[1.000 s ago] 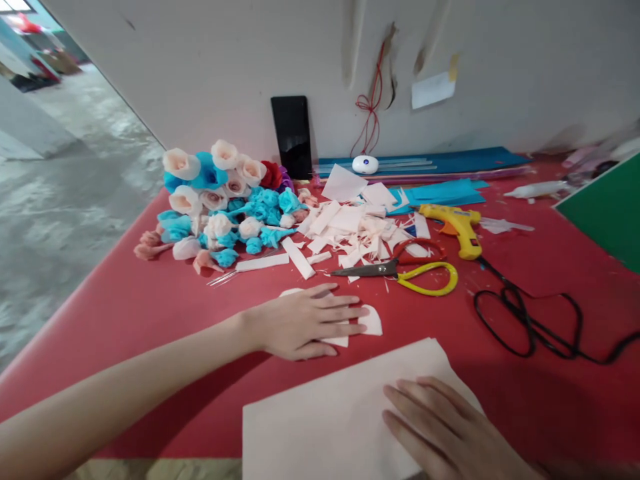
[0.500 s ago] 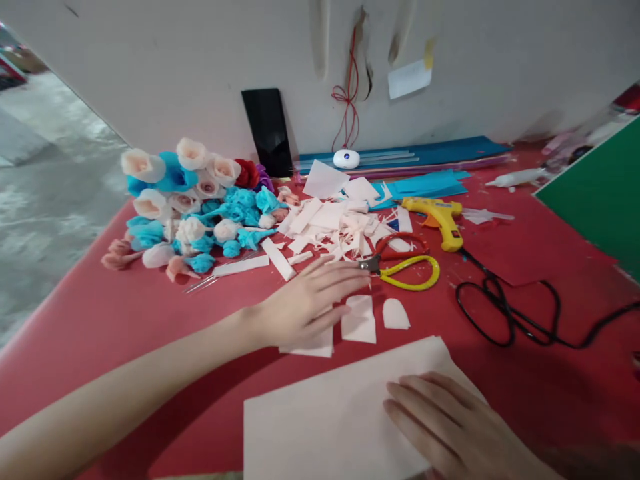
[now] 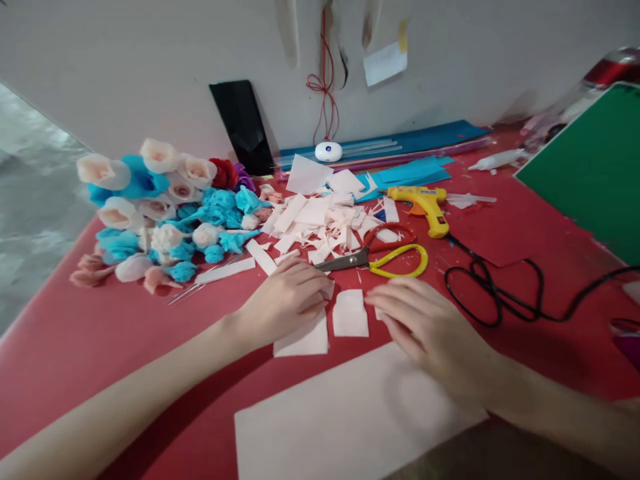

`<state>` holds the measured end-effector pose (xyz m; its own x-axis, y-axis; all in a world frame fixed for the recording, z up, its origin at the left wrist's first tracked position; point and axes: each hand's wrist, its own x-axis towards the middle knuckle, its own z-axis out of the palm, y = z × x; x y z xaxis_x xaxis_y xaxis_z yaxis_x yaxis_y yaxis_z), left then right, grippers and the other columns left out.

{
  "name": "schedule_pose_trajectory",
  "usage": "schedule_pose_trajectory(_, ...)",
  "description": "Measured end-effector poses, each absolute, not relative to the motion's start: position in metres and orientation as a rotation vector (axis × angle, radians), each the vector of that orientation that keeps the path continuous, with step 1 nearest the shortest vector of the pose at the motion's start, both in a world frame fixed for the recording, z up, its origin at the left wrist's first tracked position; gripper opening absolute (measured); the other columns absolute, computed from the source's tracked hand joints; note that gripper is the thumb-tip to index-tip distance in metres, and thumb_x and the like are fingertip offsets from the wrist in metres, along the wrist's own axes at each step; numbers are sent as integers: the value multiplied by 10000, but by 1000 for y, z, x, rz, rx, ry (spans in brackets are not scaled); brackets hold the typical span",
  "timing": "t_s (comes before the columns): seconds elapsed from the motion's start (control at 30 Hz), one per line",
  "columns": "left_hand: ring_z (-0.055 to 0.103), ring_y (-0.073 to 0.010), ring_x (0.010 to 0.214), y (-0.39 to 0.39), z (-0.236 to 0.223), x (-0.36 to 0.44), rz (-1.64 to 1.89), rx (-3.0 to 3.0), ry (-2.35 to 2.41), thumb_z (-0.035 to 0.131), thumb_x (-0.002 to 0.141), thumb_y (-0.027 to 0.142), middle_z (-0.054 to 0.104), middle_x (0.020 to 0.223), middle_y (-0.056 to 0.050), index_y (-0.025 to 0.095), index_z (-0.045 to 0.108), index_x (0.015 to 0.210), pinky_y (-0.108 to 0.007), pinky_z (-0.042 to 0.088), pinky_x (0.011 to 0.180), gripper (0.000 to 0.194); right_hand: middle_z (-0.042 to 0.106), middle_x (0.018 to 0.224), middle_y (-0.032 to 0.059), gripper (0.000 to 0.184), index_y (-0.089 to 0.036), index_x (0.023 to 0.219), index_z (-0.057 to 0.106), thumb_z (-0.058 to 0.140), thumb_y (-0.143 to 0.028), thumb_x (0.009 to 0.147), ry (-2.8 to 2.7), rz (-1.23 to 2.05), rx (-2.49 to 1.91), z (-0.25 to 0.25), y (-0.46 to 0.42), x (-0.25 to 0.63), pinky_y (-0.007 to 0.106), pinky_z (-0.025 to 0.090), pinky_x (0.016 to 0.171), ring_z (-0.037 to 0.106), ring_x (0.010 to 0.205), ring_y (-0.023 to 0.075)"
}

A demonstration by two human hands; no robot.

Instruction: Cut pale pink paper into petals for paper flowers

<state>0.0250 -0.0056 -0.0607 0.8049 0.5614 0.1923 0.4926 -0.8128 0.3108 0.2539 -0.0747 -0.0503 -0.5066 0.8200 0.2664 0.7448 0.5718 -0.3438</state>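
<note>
My left hand point(image 3: 287, 300) is closed, its curled fingers at a small pale paper piece point(image 3: 327, 291). Below it a pale paper sheet point(image 3: 303, 339) lies flat, partly under the hand. Reaching in from the right, my right hand point(image 3: 425, 317) has its fingers stretched out over a small cut piece, of which only an edge point(image 3: 379, 313) shows. Between both hands lies a round-topped paper petal point(image 3: 351, 313). Scissors point(image 3: 397, 260) with red and yellow handles rest just beyond, blades toward my left hand. A large pale paper sheet point(image 3: 320, 420) lies nearest me.
Paper flowers point(image 3: 160, 213) in white, blue and pink are heaped at left. Pale paper scraps point(image 3: 320, 220) pile up behind the scissors. A yellow glue gun point(image 3: 425, 207) trails a looped black cord point(image 3: 480, 283). A black phone point(image 3: 245, 127) leans on the wall; a green board point(image 3: 590, 167) stands right.
My right hand has left the large sheet and moved forward to the small cut piece. My left hand's fingers have curled in from lying flat, uncovering the scissor blades. The view has shifted slightly.
</note>
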Motion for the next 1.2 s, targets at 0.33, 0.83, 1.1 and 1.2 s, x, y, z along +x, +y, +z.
schedule_pose_trajectory(0.33,602,-168,847,-2,-69,23,615,2656,833,483,800,68,679,895,-52,155,596,835,-362,434,873,147,590,992,96,178,-120,952,650,560,-138,800,-2550,607,-1155,-57,-27,231,380,409,875,453,949,224)
schedule_pose_trajectory(0.83,562,-176,809,-5,-59,15,538,2598,1120,433,820,93,652,863,-42,177,589,919,-354,394,776,203,626,771,9,109,-150,749,642,546,-112,783,-2350,916,-1169,-29,-4,225,241,430,675,569,717,118)
schedule_pose_trajectory(1.1,551,-173,839,-37,-62,-16,524,2792,892,459,772,22,657,875,-41,174,595,867,-423,360,908,225,658,742,1,113,-125,732,669,582,-55,712,-2458,1061,-977,-40,26,197,185,422,622,575,672,90)
schedule_pose_trajectory(1.2,564,-181,853,-43,-64,-20,502,2836,907,460,779,35,668,885,-44,172,595,889,-447,347,936,222,650,717,14,86,-112,725,675,611,-62,698,-2485,1044,-992,-44,31,190,198,416,608,568,651,98)
